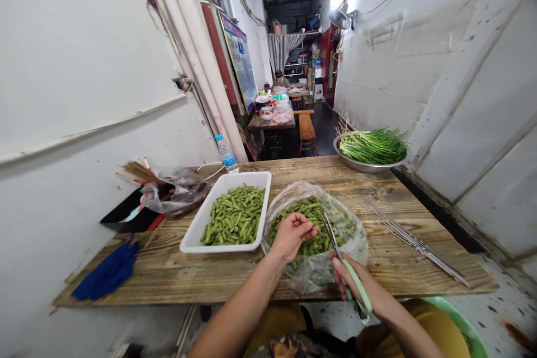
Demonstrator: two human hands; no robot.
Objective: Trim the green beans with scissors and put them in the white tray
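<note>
Bare forearms (248, 297), mustard trousers (284, 320), dark patterned top (289, 346)

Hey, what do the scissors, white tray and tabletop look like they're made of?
Scissors: seemingly metal blades, from their grey sheen, with smooth, evenly coloured green handles, probably plastic.
White tray: likely plastic, smooth, judging by its rounded, moulded rim.
Tabletop: apparently wood, with visible brown grain; any varnish is unclear.

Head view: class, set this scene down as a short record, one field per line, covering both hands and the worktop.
Left hand: curled above the clear plastic bag; whether it grips anything is unclear
Right hand: holds green-handled scissors
Bag contents: edamame pods
White tray: more such pods, left of the bag
Metal bowl: long green stems, far right
Wooden table: thin metal rods at right, blue cloth at left
</note>
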